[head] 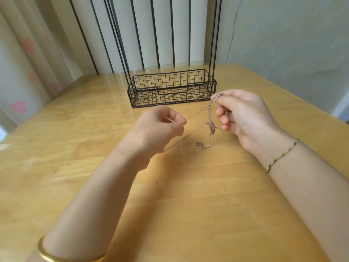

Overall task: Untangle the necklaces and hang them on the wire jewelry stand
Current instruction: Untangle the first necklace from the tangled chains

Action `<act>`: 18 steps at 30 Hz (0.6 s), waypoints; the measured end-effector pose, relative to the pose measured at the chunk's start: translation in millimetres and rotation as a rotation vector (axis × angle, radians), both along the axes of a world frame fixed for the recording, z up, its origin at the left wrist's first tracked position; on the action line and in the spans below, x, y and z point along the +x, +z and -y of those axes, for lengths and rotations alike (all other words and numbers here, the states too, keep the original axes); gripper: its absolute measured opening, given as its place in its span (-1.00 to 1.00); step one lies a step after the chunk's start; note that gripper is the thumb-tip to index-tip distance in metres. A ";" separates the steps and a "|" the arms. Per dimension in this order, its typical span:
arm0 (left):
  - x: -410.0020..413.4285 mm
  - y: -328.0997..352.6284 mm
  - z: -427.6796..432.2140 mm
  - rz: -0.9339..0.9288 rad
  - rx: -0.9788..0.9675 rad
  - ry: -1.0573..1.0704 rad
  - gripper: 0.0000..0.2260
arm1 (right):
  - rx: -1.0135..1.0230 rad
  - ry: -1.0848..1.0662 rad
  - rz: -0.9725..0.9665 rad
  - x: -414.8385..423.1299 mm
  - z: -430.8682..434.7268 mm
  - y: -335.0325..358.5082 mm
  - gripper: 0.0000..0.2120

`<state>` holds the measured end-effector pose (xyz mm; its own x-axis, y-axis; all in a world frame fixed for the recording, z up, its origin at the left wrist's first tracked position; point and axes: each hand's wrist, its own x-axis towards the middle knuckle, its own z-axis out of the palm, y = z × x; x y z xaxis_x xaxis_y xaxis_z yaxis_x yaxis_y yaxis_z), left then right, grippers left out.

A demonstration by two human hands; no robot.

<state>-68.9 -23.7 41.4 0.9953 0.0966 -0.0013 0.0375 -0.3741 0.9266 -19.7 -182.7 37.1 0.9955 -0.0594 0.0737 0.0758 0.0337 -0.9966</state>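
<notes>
Thin rose-gold necklaces hang in a tangle between my two hands above the wooden table. My left hand pinches one chain end at its fingertips. My right hand holds the other end, with a clasp showing at its thumb and a chain looped over its fingers. A taut strand runs between the hands. A knot and a loose clasp dangle just above the tabletop. The black wire jewelry stand has a mesh basket base and tall uprights rising out of view; nothing hangs on the visible part.
The stand sits at the table's far edge, against pleated curtains. A pale wall lies to the right. A gold bangle circles my left wrist and a braided cord bracelet my right.
</notes>
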 end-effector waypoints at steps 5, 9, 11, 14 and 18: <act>5.1 -8.2 0.6 0.142 0.095 0.170 -0.85 | 0.120 0.006 -0.034 -0.8 -0.1 1.4 -0.92; 3.3 -2.7 -2.7 0.057 -0.212 0.145 -0.82 | 0.041 0.023 -0.044 -0.3 -1.4 -1.5 -0.89; 1.9 -4.5 -3.2 0.071 -0.029 0.056 -0.82 | 0.026 0.009 -0.032 0.6 -1.0 -2.3 -0.87; -0.7 -6.2 -0.4 0.037 0.123 -0.054 -0.84 | 0.055 -0.003 -0.015 0.9 0.6 -1.2 -0.87; 0.4 -6.2 0.8 0.020 0.144 -0.056 -0.84 | 0.078 -0.020 -0.014 0.7 0.7 0.0 -0.88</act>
<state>-68.5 -24.5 35.2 0.9988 0.0389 0.0285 -0.0050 -0.5039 0.8638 -19.1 -183.4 37.2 0.9950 -0.0847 0.0536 0.0628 0.1101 -0.9919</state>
